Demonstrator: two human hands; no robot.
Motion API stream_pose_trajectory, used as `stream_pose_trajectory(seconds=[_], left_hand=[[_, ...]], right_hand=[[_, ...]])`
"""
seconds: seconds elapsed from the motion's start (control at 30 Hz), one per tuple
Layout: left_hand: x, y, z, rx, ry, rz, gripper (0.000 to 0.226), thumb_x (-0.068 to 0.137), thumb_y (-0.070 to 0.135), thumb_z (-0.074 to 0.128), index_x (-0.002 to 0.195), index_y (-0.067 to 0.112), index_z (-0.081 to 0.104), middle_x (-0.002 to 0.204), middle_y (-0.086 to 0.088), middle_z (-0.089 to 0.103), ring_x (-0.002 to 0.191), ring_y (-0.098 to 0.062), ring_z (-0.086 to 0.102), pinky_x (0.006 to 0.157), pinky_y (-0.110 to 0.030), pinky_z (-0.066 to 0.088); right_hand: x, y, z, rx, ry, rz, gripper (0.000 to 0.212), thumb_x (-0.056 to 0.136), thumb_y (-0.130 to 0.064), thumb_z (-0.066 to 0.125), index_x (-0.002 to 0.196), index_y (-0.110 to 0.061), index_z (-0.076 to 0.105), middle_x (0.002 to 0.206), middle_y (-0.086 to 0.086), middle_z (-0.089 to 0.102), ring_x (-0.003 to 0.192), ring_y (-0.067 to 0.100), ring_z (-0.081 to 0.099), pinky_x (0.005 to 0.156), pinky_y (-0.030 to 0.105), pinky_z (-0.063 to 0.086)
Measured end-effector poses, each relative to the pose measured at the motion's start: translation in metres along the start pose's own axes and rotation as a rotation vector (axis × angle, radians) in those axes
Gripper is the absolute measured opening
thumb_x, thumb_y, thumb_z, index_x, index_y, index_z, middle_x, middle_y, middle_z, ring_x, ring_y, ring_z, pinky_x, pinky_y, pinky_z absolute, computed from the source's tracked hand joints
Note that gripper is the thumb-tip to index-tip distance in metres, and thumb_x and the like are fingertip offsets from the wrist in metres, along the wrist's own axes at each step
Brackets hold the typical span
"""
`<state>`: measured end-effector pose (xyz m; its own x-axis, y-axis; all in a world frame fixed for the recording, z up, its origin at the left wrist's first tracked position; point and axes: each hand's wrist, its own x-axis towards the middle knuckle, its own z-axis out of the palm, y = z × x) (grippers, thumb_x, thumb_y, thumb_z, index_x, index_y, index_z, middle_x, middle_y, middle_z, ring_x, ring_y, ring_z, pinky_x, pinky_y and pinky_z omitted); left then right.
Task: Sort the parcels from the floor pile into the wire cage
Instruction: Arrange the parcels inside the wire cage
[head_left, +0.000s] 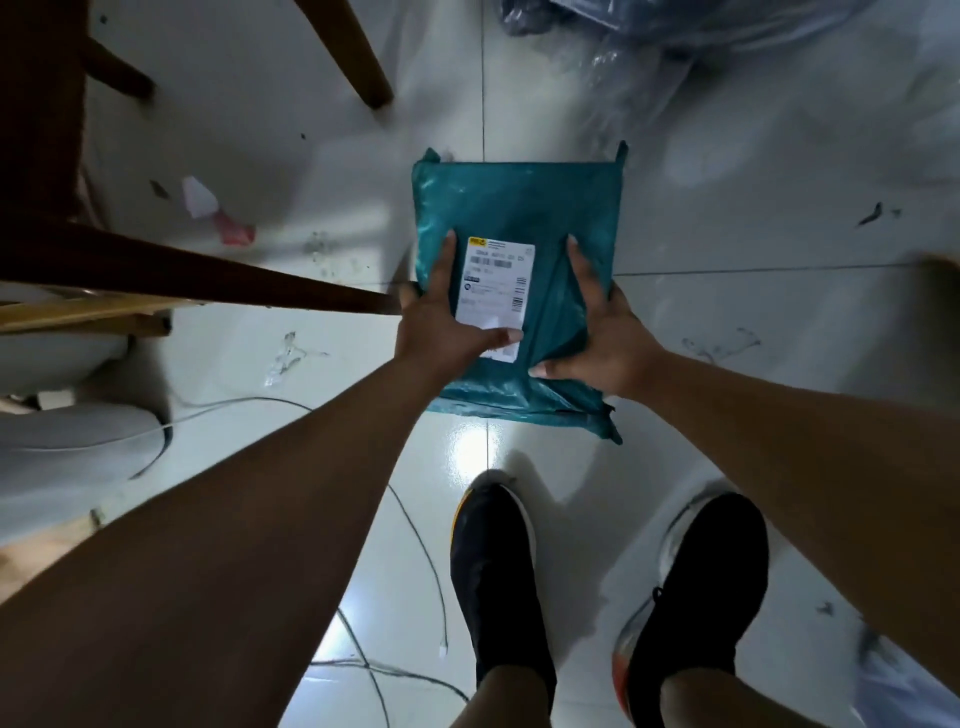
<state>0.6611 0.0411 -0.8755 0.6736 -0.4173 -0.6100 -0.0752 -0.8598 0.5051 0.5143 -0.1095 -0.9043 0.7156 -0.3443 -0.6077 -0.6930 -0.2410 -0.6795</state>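
Teal parcel (519, 202) is held in both hands, flat side up, over the tiled floor (727, 291), just ahead of the shoes. It looks clear of the floor.

Left hand (436, 327) grips the left edge. Its index finger lies straight on top beside the white label (498, 280), and the thumb is laid across the label's lower end. The other fingers curl round the edge, and their tips are hidden under the parcel.

Right hand (608, 338) grips the right edge the same way: index straight on top, thumb pressed onto the near part of the wrap, the rest curled over the edge. The plastic creases between the two thumbs.

The label text is too blurred to read. It has a yellow mark in its top corner and barcodes.

Around it:
- Left shoe (493, 582) and right shoe (696, 587) are both black and stand on the tiles near the camera.
- A thin cable (415, 545) loops across the floor by the left shoe.
- A dark wooden rail (208, 275) runs in from the left, its end near the left hand.
- A wooden leg (343, 52) is at the top.
- Clear plastic bags (675, 41) are at top right.
- A white paper scrap (200, 197) lies on the tiles at left.
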Motion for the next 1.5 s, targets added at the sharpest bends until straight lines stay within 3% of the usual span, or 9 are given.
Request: stream_pose_trajectory(seconds=[0.13,0.3,0.63,0.8,0.9,1.03,1.13,1.23,1.5], left_hand=[[-0.031,0.035,-0.012,0.047,-0.011,0.086,0.14,0.058,0.054,0.095,0.159,0.051,-0.001,0.158,-0.016,0.025,0.142,-0.03,0.035,0.115,-0.038,0.033],[-0.082,0.111,-0.063,0.121,-0.079,0.138,0.141,0.05,0.063,0.093,0.153,0.062,-0.004,0.145,-0.011,0.026,0.126,-0.04,0.049,0.112,-0.044,0.04],[-0.22,0.297,-0.195,0.277,-0.138,0.322,0.146,0.043,0.076,0.088,0.148,0.067,-0.011,0.149,-0.019,0.027,0.127,-0.043,0.044,0.112,-0.045,0.038],[-0.296,0.398,-0.254,0.358,-0.188,0.402,0.134,0.046,0.078,0.086,0.148,0.07,-0.001,0.146,-0.017,0.023,0.133,-0.046,0.041,0.115,-0.044,0.037],[-0.331,0.453,-0.282,0.387,-0.192,0.522,0.137,0.038,0.086,0.08,0.151,0.066,0.006,0.149,-0.016,0.029,0.137,-0.036,0.042,0.118,-0.037,0.034],[-0.382,0.534,-0.301,0.456,-0.229,0.648,0.13,0.049,0.078,0.085,0.154,0.061,0.009,0.131,-0.009,0.029,0.13,-0.037,0.047,0.116,-0.035,0.035],[-0.416,0.6,-0.295,0.542,-0.216,0.777,0.128,0.046,0.086,0.076,0.152,0.063,0.01,0.144,-0.015,0.031,0.13,-0.041,0.051,0.116,-0.043,0.039],[-0.444,0.662,-0.26,0.602,-0.224,0.933,0.116,0.055,0.087,0.074,0.151,0.063,0.012,0.146,-0.016,0.034,0.131,-0.045,0.049,0.115,-0.048,0.04],[-0.501,0.762,-0.075,0.687,-0.353,1.213,0.104,0.067,0.085,0.069,0.151,0.064,0.011,0.149,-0.015,0.033,0.136,-0.042,0.044,0.112,-0.05,0.039]], right_hand=[[-0.046,-0.02,-0.028,0.015,0.087,0.0,0.147,0.063,-0.038,0.096,0.154,-0.055,-0.018,0.162,0.014,0.017,0.146,0.038,0.032,0.118,0.045,0.03],[-0.116,-0.08,-0.087,0.074,0.164,0.048,0.151,0.058,-0.04,0.099,0.154,-0.056,-0.017,0.158,0.013,0.022,0.144,0.034,0.036,0.118,0.037,0.031],[-0.282,-0.236,-0.239,0.095,0.283,0.098,0.151,0.056,-0.045,0.098,0.152,-0.058,-0.018,0.16,0.015,0.014,0.146,0.035,0.035,0.117,0.035,0.033],[-0.372,-0.3,-0.323,0.116,0.34,0.138,0.153,0.057,-0.048,0.098,0.148,-0.061,-0.025,0.158,0.019,0.019,0.143,0.038,0.037,0.114,0.039,0.038],[-0.419,-0.328,-0.367,0.11,0.401,0.158,0.157,0.053,-0.052,0.097,0.146,-0.06,-0.029,0.157,0.019,0.023,0.14,0.038,0.04,0.114,0.04,0.041],[-0.48,-0.345,-0.422,0.145,0.495,0.188,0.156,0.051,-0.058,0.096,0.146,-0.06,-0.028,0.161,0.013,0.026,0.141,0.034,0.041,0.112,0.038,0.043],[-0.526,-0.337,-0.466,0.2,0.583,0.168,0.156,0.05,-0.061,0.095,0.15,-0.056,-0.025,0.165,0.01,0.023,0.146,0.028,0.038,0.12,0.036,0.034],[-0.581,-0.307,-0.506,0.294,0.683,0.134,0.151,0.062,-0.044,0.096,0.157,-0.044,-0.022,0.163,0.0,0.031,0.143,0.017,0.041,0.119,0.03,0.034],[-0.684,-0.155,-0.551,0.555,0.898,0.237,0.15,0.063,-0.032,0.096,0.156,-0.047,-0.02,0.164,-0.004,0.026,0.142,0.015,0.04,0.119,0.036,0.036]])
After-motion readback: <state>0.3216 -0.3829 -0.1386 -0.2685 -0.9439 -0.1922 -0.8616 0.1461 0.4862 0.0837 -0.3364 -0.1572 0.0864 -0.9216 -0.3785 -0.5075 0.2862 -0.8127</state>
